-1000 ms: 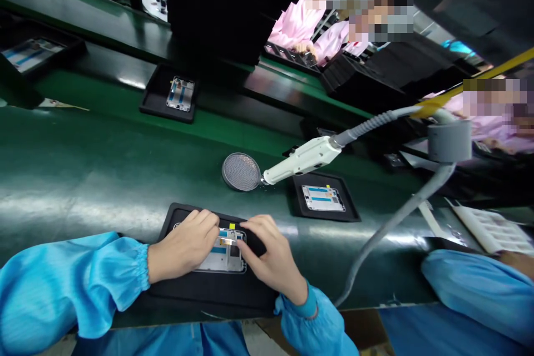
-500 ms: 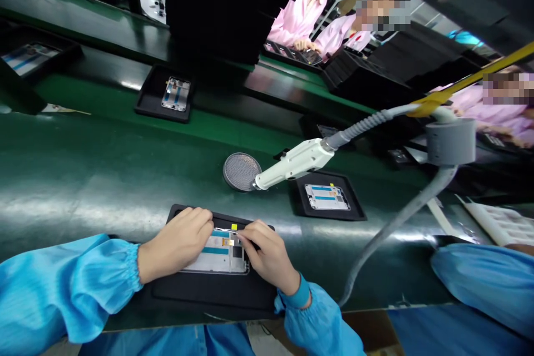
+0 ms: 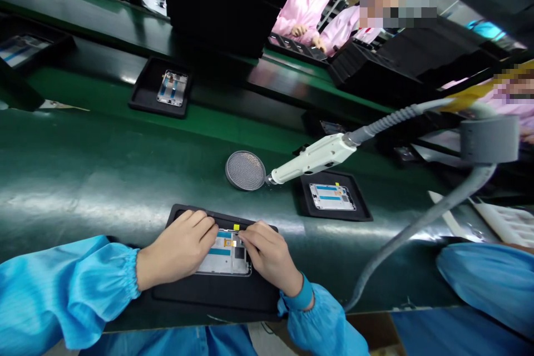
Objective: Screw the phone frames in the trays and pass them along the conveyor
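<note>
A silver phone mid-frame [image 3: 225,265] with blue strips lies in a black tray [image 3: 217,303] in front of me. My left hand [image 3: 179,247] covers its left end, fingers curled and closed at the upper edge. At the upper right corner, my right hand [image 3: 270,256] has thumb and index finger pinched together; whatever lies between these fingertips is too small to make out. A yellow tab [image 3: 236,227] sticks up at the upper edge between both hands. Near the right hand are a small gold flex cable [image 3: 229,243] and a dark square [image 3: 240,253].
A white electric screwdriver [image 3: 312,159] hangs on a grey cable beside a round mesh-patterned dish [image 3: 245,171]. More phone frames lie in trays at right [image 3: 332,196] and behind left [image 3: 172,87]. Co-workers in pink sit beyond dark stacked trays [image 3: 217,5]; a blue sleeve [image 3: 484,278] is at right.
Both my hands stay at the phone mid-frame with nearly the same grip. The screwdriver has swung slightly right, its tip drawing away from the dish. The view has shifted a little.
</note>
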A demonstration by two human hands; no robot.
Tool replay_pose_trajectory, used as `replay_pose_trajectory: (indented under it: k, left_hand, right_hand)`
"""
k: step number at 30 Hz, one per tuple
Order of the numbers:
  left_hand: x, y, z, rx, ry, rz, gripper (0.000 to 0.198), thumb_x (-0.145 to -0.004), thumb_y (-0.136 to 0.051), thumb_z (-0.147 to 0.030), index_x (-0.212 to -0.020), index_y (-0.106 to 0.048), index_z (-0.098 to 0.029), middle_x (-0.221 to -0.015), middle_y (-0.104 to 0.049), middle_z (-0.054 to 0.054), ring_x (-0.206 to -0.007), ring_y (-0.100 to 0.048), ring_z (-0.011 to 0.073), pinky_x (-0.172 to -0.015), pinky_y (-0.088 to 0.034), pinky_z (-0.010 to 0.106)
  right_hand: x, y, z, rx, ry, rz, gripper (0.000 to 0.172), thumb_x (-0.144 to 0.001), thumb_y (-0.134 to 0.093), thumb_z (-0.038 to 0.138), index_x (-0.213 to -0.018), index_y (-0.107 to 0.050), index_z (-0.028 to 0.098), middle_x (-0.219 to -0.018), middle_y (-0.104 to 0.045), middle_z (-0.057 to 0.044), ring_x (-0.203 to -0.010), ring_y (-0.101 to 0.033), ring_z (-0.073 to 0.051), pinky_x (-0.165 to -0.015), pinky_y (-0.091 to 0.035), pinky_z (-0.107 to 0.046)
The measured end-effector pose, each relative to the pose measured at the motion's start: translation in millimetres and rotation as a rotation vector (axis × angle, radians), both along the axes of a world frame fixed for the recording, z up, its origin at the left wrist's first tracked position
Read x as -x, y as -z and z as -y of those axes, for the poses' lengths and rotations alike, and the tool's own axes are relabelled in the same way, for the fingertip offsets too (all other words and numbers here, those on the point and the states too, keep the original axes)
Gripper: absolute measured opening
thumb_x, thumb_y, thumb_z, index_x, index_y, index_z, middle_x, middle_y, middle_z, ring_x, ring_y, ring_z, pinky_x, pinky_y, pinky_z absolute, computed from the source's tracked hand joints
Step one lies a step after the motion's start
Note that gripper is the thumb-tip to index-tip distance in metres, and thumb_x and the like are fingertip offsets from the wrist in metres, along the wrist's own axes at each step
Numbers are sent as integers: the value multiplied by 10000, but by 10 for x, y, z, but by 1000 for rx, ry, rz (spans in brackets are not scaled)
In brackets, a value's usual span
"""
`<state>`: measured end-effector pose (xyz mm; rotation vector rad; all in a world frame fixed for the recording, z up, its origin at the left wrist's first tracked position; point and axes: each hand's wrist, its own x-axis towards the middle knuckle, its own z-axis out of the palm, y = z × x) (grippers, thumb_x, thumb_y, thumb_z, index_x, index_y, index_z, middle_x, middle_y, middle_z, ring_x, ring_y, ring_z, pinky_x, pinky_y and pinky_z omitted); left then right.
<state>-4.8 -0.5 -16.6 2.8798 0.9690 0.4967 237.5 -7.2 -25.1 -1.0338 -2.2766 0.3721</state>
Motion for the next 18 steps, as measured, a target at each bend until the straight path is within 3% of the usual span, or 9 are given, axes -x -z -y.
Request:
replay_pose_trajectory:
  k: [5, 13, 18]
  left_hand:
    - [-1, 18, 14, -53, 36, -45, 284, -956, -456, -148, -1154, -630, -43, -1054, -622, 161, -944, -528, 293, -756, -428, 423]
    - [5, 14, 18, -97, 83, -101, 275, -944, -461, -136, -1115, -652, -36, -1116, -629, 172, -946, -540, 312, -738, -381, 441]
    - [-10, -34, 19, -88, 89, -121, 263, -937, -469, -133, -1091, -664, -49, -1122, -625, 173, -932, -554, 309, -725, -371, 440]
  right_hand:
    - [3, -24, -10, 41, 24, 66, 190, -904, -518, 83, -959, -677, 171, -840, -680, -74, -744, -580, -158, -677, -540, -307]
    - [57, -337, -231, 323, 9, 242, 142, -869, -614, 108, -791, -705, 184, -752, -701, -12, -685, -655, -120, -631, -504, -224]
    - [99, -393, -319, 405, -3, 328, 163, -831, -632, 77, -727, -701, 180, -705, -699, -18, -638, -650, -132, -603, -462, -241]
